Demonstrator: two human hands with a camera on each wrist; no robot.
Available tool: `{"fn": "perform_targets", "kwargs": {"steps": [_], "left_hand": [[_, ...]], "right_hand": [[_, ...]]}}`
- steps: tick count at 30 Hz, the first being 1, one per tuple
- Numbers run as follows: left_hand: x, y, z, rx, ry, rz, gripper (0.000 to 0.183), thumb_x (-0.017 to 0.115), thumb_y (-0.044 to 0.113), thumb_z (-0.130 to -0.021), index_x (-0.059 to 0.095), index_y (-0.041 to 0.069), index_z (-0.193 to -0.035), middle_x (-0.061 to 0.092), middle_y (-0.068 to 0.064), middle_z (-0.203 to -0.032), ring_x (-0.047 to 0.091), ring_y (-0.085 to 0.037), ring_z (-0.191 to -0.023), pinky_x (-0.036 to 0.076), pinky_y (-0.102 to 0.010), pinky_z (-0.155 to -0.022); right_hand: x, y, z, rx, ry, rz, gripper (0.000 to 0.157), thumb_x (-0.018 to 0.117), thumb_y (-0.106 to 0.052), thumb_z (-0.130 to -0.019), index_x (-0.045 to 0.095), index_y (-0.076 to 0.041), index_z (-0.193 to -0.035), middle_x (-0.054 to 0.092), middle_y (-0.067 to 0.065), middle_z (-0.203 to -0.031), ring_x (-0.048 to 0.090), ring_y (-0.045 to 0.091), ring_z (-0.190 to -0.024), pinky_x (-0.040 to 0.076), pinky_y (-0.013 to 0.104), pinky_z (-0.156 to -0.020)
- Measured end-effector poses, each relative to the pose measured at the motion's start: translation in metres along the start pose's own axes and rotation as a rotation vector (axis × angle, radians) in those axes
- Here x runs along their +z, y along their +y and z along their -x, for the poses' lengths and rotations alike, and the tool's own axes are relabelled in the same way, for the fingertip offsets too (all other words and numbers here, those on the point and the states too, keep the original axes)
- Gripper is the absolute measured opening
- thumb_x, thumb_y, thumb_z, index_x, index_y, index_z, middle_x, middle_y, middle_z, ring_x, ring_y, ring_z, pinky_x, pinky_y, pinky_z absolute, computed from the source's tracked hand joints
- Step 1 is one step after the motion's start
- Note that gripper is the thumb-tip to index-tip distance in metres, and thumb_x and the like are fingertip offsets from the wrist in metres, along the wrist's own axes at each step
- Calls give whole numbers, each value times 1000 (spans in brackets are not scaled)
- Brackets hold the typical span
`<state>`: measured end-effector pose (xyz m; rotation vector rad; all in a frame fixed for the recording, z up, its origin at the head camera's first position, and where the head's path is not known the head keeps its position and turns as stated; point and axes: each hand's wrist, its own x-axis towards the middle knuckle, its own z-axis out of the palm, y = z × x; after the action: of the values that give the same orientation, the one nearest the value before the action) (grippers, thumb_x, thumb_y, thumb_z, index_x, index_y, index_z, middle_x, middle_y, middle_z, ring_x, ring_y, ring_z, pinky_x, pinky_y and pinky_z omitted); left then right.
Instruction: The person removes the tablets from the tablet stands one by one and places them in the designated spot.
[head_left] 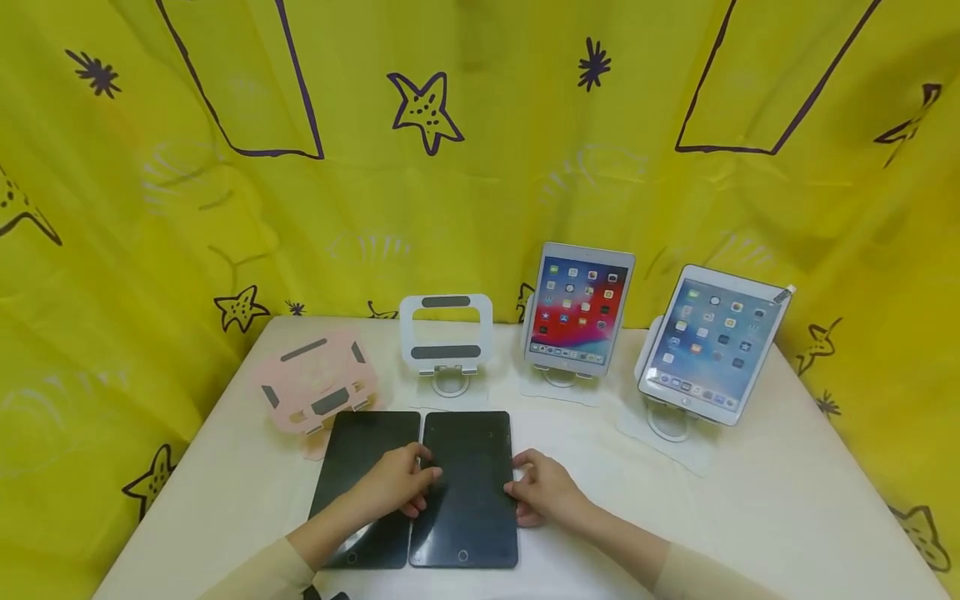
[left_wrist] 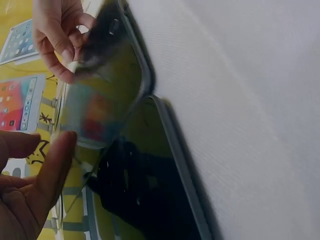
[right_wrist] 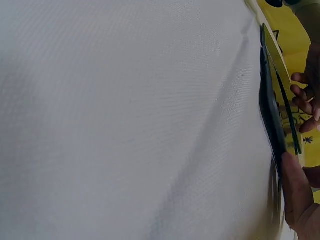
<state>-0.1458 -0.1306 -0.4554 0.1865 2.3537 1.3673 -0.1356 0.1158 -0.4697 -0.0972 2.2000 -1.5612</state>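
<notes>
Two dark-screened tablets lie flat side by side on the white tablecloth: a left tablet (head_left: 360, 454) and a right tablet (head_left: 467, 500). My left hand (head_left: 396, 483) is over the seam between them, its thumb and fingers apart near the right tablet's left edge. At the opposite edge, my right hand (head_left: 551, 493) pinches the right tablet, thumb on top and fingers along the side. In the left wrist view, the right hand (left_wrist: 57, 37) is at the tablet's far side. Fingertips of the right hand (right_wrist: 297, 192) press the dark edge in the right wrist view.
Behind the tablets stand a pink stand (head_left: 318, 375) and a white stand (head_left: 447, 335), neither bearing a tablet. Two lit white tablets, the middle one (head_left: 577, 308) and the right one (head_left: 712, 343), lean on stands. A yellow curtain (head_left: 487, 200) surrounds the table.
</notes>
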Motion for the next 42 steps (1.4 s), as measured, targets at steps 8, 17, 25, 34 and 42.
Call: {"fn": "perform_targets", "kwargs": {"steps": [8,17,25,34,42], "left_hand": [[-1,1,-17,25,2,193,27,60,11,-92,54,-11,-107,61,-8,-72,65,-14,-58,57,-34,-53],[6,20,-42,83,50,194,36,68,9,-86,55,-11,-113,64,-7,-74,67,-18,-64,58,-33,-58],[14,49,-67,111,120,168,46,73,16,-82,57,-4,-120,65,-7,-81,67,-20,-68,58,-31,-62],[19,81,-84,154,200,152,49,75,23,-81,56,9,-124,67,-9,-96,69,-28,-76,58,-31,-68],[19,91,-103,201,271,199,58,75,22,-81,51,15,-134,64,-10,-114,67,-24,-98,57,-35,-79]], "right_hand": [[-8,-4,0,-21,0,25,40,65,-11,-88,49,7,-119,59,7,-70,60,13,-48,55,32,-47],[-19,-11,-3,-38,186,3,42,71,-19,-85,55,2,-118,61,9,-80,65,21,-57,56,33,-51],[-41,-26,-13,-75,421,-61,44,74,-26,-82,59,-5,-118,65,9,-88,68,29,-74,58,32,-61],[-68,-35,-20,-136,544,-87,51,72,-27,-84,54,-7,-126,63,15,-102,67,32,-87,57,28,-67],[-89,-36,-27,-208,601,-84,55,72,-27,-85,49,-6,-131,59,16,-110,65,28,-90,56,22,-68]]}}
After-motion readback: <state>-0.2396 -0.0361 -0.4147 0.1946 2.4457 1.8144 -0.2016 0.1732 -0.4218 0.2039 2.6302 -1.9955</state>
